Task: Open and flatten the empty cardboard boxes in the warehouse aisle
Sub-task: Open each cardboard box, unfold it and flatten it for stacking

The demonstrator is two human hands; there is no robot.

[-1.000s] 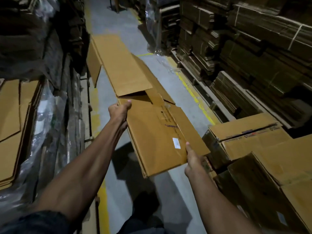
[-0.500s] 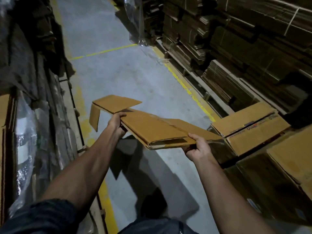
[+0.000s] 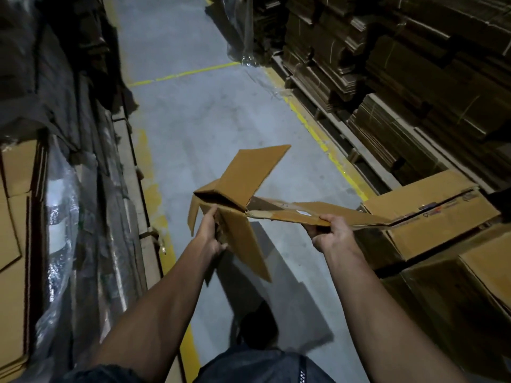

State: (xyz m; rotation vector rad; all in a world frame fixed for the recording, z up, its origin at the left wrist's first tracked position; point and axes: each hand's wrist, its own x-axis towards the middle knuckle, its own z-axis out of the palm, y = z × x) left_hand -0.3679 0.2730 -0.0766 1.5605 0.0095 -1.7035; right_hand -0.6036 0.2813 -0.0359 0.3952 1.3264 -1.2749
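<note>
I hold a flattened brown cardboard box point(image 3: 249, 178) in the air over the aisle floor, seen nearly edge-on. One flap stands up at its far end and another hangs down by my left wrist. My left hand point(image 3: 211, 234) grips the box's left end, fingers curled round the edge. My right hand point(image 3: 331, 230) pinches the thin right edge, thumb on top. The box's right end reaches over an unflattened cardboard box point(image 3: 431, 217) standing at the right.
Stacks of flat cardboard point(image 3: 414, 78) line the right side behind a yellow floor line point(image 3: 318, 134). More boxes point(image 3: 470, 286) stand at the near right. Plastic-wrapped cardboard point(image 3: 60, 217) lines the left. The grey concrete aisle point(image 3: 207, 114) runs ahead between them.
The box went from facing me, to level, to edge-on with its flaps splaying up and down. My hands came lower and closer to me, and my left hand now grips further round the end.
</note>
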